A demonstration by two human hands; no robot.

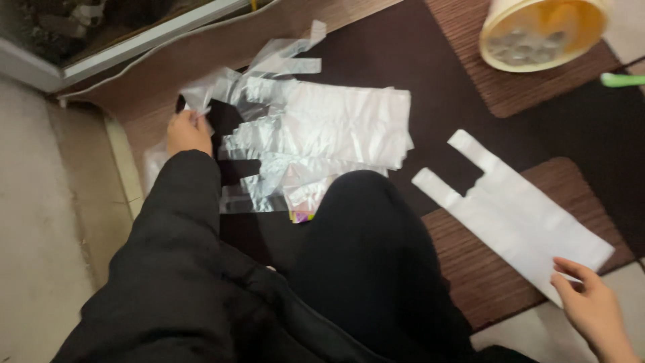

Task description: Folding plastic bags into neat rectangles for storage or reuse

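At five o'clock the right hand (594, 312) lies open, fingertips pinning the bottom edge of a flat white plastic bag (514, 215), keeping it smooth on the brown mat (497, 282). At ten o'clock the left hand (188, 131) pinches a clear bag from the loose pile (322, 134). Farther, at one o'clock, sits a yellow tub (537, 30).

left arm: black padded sleeve to wrist | legs: black trousers | right hand (591, 312): bare, no sleeve visible
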